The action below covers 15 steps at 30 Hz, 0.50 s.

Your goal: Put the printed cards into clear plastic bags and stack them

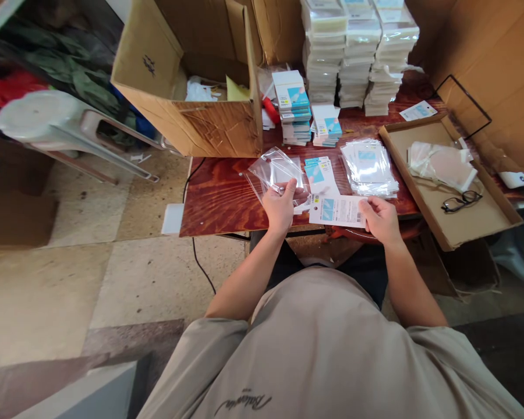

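Note:
My left hand point(280, 208) is closed on a clear plastic bag point(274, 169), thumb on top, above the table's front edge. More clear bags seem to lie under or with it; how many I cannot tell. Between thumb and fingers, my right hand point(379, 219) grips the right end of a white printed card point(337, 210) with a blue picture on it. The card's left end comes close to my left hand. Just behind it lie several loose blue-and-white cards point(321, 174). To their right is a pile of bagged cards point(369, 167) in shiny clear plastic.
Stacks of cards point(293, 107) and tall stacks of clear-wrapped packs point(325, 52) stand at the back. An open cardboard box point(213, 125) occupies the left rear. At right, a shallow cardboard tray point(467, 227) holds plastic bags and glasses point(461, 201). A white stool point(37, 116) stands left.

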Each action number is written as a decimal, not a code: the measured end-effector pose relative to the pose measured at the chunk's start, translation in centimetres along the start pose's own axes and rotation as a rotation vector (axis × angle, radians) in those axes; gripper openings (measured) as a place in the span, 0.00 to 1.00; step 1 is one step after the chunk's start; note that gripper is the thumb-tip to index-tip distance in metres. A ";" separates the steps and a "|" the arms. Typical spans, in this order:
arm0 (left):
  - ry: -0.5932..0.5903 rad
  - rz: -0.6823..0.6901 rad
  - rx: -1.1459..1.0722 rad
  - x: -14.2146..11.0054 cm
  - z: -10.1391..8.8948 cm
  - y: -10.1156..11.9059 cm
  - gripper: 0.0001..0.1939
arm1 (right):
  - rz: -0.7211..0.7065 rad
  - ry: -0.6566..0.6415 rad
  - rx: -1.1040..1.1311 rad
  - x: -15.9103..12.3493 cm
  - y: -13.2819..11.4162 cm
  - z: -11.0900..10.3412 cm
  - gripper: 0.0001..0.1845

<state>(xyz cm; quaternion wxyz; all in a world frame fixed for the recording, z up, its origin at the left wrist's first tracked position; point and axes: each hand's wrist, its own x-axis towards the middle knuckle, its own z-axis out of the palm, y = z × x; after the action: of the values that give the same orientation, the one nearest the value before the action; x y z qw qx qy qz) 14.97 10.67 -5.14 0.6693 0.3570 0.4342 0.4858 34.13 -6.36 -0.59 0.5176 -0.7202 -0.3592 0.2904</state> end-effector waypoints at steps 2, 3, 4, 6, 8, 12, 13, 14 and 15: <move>-0.027 -0.012 0.007 -0.3 0.0 0.1 0.24 | -0.038 0.089 -0.045 0.1 -0.2 0.6 0.26; -0.044 -0.016 0.010 -0.5 -0.1 0.2 0.23 | -0.063 0.124 -0.067 0.2 -0.2 0.8 0.25; -0.061 -0.020 0.013 -0.7 -0.1 0.3 0.23 | -0.091 0.152 -0.086 0.2 -0.2 1.1 0.25; -0.078 -0.026 0.017 -1.1 -0.1 0.3 0.22 | -0.139 0.185 -0.113 0.2 -0.2 1.6 0.24; -0.070 -0.014 0.010 -1.4 -0.1 0.4 0.21 | -0.158 0.180 -0.115 0.0 -0.2 2.1 0.23; -0.030 0.041 -0.039 -1.2 -0.3 0.6 0.22 | -0.089 0.110 -0.012 -0.1 0.1 1.7 0.24; -0.015 0.046 -0.041 -1.0 -0.4 0.8 0.23 | -0.069 0.109 0.025 0.0 0.3 1.2 0.24; 0.001 0.047 -0.037 -0.8 -0.5 0.9 0.23 | -0.057 0.123 0.055 0.0 0.6 0.6 0.25; 0.015 0.047 -0.031 -0.6 -0.6 1.0 0.24 | -0.058 0.150 0.077 0.0 0.8 0.0 0.25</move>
<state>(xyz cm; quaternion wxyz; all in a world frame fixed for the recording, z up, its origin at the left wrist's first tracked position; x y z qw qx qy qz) 13.92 10.42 -4.31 0.6598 0.3530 0.4232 0.5108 34.28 -6.47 -1.38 0.5785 -0.7088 -0.3287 0.2341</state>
